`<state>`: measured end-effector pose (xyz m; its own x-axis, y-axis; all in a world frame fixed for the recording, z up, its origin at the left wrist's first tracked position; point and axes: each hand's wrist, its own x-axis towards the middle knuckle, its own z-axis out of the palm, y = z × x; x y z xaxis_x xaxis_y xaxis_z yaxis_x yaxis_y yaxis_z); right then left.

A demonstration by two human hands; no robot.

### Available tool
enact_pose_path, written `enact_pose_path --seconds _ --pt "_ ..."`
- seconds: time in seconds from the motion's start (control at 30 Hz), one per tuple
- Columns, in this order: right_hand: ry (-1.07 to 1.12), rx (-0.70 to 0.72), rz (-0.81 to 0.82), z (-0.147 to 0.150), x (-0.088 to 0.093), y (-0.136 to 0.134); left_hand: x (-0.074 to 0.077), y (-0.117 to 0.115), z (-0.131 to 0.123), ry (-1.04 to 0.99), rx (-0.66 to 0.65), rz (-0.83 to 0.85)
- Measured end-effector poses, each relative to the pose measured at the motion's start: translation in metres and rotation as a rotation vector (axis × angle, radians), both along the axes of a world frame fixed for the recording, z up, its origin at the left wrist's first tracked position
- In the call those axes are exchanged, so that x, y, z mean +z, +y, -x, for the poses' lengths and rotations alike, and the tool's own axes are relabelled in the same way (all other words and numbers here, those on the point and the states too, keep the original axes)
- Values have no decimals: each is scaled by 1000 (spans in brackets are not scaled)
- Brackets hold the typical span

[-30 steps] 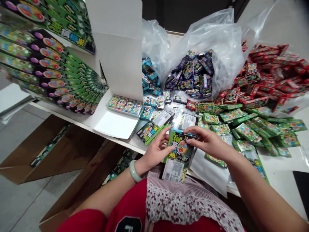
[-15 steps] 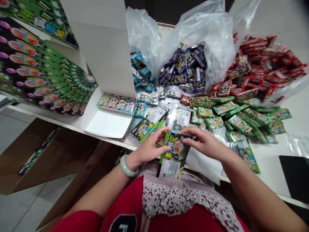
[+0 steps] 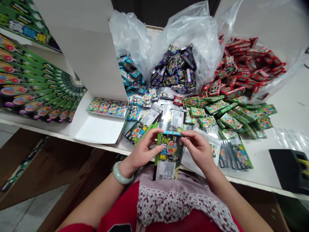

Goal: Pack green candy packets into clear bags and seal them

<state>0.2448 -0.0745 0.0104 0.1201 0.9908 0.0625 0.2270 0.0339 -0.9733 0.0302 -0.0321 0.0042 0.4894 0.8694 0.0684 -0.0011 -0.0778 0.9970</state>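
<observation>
Heaped little boxes and cartons suggest a packing workshop.

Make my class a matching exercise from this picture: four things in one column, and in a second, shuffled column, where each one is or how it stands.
Things
1. Bangle
2. Printed packet
3. Purple boxes
4. White box

Places and states
A. Heaped in a clear bag
B. Open, with a row of small boxes in it
C. Worn on the left wrist
D. Held by the left hand and right hand

Pairs: 1-C, 2-D, 3-A, 4-B
</observation>
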Motion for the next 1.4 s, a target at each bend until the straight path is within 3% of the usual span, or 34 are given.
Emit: enact_pose_path --seconds 0.23,0.63,0.77,0.83,1.07,1.27,1.4 --pt "20 183 89 -15 10 8 5 1 -19 37 202 -104" --pt "-30 189 97 -13 12 13 2 3 -19 95 220 -175" --pt "115 135 149 -10 11 22 4 8 -19 6 269 -165" --pt "156 154 163 -9 10 25 6 10 -19 -11 263 -139" --pt "-143 265 -56 -7 23 27 4 13 -15 -138 272 -55" --pt "-222 269 -9 -1 26 31 7 22 -9 47 134 -327" --pt "-143 255 93 2 27 36 13 26 -12 109 171 -300"
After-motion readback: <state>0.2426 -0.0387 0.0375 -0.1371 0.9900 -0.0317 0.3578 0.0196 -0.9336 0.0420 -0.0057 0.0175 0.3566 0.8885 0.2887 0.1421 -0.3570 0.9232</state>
